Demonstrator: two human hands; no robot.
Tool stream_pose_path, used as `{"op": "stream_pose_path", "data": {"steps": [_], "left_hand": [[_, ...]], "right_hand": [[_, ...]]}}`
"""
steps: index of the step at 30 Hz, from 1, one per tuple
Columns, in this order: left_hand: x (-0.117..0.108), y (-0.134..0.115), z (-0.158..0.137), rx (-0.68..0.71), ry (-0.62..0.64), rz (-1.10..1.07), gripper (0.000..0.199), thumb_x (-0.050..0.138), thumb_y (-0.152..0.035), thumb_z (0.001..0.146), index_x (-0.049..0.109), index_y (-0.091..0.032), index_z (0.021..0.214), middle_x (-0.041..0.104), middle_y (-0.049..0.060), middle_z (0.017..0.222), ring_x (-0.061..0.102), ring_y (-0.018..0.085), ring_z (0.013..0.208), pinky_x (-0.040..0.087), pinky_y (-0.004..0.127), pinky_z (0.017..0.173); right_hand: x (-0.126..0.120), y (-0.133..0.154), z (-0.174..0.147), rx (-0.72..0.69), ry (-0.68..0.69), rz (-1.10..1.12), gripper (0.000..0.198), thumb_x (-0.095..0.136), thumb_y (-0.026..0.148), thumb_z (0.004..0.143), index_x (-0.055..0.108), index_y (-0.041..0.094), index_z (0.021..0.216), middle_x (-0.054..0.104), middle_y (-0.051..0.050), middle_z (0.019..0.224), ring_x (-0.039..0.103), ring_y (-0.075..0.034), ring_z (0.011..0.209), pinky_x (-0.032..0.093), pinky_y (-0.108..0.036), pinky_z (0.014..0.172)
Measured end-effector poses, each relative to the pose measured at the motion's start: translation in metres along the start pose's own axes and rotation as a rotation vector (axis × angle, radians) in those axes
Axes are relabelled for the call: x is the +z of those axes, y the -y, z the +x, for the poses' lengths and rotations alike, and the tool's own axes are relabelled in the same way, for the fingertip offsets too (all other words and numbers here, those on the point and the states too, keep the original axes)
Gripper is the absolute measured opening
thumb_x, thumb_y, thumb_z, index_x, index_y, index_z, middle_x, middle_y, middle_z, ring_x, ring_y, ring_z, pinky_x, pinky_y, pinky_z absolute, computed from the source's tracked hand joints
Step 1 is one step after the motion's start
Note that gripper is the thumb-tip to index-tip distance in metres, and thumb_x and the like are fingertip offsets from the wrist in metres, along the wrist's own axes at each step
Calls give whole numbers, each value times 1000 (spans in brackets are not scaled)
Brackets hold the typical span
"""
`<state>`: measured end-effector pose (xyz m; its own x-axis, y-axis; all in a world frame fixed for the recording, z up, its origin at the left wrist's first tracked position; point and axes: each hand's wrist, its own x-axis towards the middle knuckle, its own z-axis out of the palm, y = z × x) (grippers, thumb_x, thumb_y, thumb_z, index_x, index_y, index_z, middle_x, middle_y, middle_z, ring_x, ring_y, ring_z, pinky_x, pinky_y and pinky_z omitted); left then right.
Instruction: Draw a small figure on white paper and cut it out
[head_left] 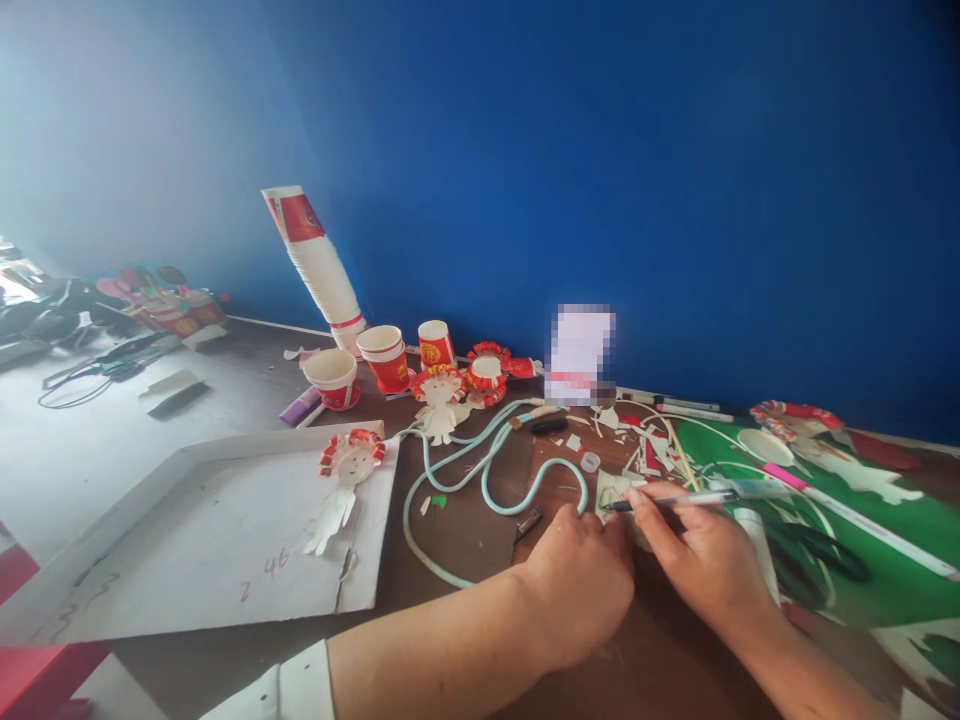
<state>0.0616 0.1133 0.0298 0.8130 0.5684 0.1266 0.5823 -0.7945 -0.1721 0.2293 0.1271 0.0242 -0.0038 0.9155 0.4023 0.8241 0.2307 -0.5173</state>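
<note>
My right hand (701, 545) grips a black-tipped pen (701, 499), its point resting on a small pale piece of paper (609, 489) with dark lines drawn on it. My left hand (581, 575) is closed at the near edge of that paper, its fingertips mostly hidden behind the knuckles. A light blue cord (491, 480) loops over the table just beyond my left hand. To the left, a paper figure with a red fringed ring (352, 455) lies on a white box lid (225, 540). Another such figure (441, 405) stands farther back.
Red and white paper cups (331, 375) and a tall leaning cup stack (322, 270) stand near the blue wall. Paper scraps (649, 445) litter the table. On the right, dark-handled scissors (817, 550) and a pink-and-white marker (862, 520) lie on a green sheet (720, 445).
</note>
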Motion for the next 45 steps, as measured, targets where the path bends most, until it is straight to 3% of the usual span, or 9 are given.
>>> {"op": "stream_pose_path", "data": {"steps": [33, 40, 45], "left_hand": [[4, 0, 0, -1, -49, -21, 33, 51, -20, 86, 63, -5, 114, 61, 15, 100, 57, 20, 77, 40, 34, 67], [2, 1, 0, -6, -56, -17, 36, 49, -20, 87, 61, -3, 117, 61, 15, 100, 57, 20, 77, 41, 35, 68], [0, 0, -1, -1, -35, 1, 36, 49, -21, 88, 62, -4, 117, 60, 18, 112, 58, 20, 80, 41, 35, 69]], "right_hand": [[0, -1, -3, 60, -50, -86, 36, 47, 47, 88, 71, 21, 80, 79, -7, 79, 75, -27, 77, 54, -33, 65], [-1, -4, -4, 47, -49, -39, 36, 48, 46, 87, 71, 20, 81, 78, -9, 81, 74, -28, 78, 53, -34, 68], [-3, -5, -5, 78, -96, 18, 36, 50, 47, 87, 71, 19, 83, 78, -10, 86, 73, -29, 84, 53, -38, 77]]}}
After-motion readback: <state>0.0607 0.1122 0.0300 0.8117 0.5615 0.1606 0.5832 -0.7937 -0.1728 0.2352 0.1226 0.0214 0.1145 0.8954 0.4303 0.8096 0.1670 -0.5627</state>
